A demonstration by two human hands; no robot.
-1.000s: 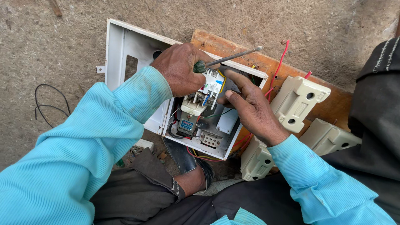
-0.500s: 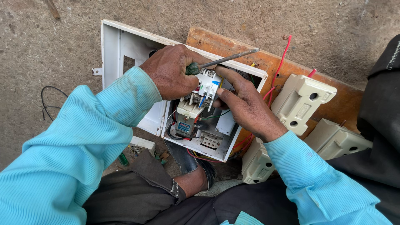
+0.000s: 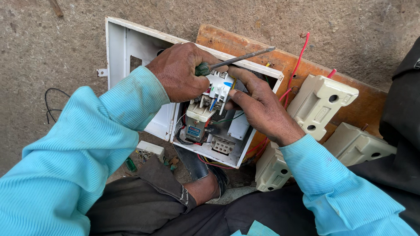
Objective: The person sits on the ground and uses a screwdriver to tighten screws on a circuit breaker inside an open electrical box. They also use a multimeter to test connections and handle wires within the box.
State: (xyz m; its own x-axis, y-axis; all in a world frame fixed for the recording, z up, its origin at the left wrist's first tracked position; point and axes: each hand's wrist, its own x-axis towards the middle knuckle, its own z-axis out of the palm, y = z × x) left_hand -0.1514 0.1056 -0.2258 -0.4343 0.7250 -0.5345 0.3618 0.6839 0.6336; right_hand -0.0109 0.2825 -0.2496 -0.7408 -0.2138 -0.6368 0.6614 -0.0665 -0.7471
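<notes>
A: Far left, on the concrete floor (image 3: 350,30): one loop of black wire (image 3: 51,105), lying loose and well apart from the work.

B: Next, the white metal enclosure (image 3: 118,52), one, open side up and resting partly on the wooden board (image 3: 245,43).

A: Left hand (image 3: 177,76): fingers curled shut around the green handle of a screwdriver (image 3: 236,59). One driver; its shaft sticks out to the right, over the box edge. My judgement: parked in the fist to keep it ready while both hands stay on the part.

B: Under that hand, the white contactor block (image 3: 216,89), one, inside the enclosure, red and blue wires at it. Below it a smaller unit with a blue label.

A: Right hand (image 3: 262,109): fingertips pinch the block from the right, likely steadying it.

B: Small white part (image 3: 150,150) on the floor by the knee, one.

A: Right of the box: cream fuse carriers (image 3: 319,105), three counted, on the board. Red wires (image 3: 297,61) rise between them, at least two.
</notes>
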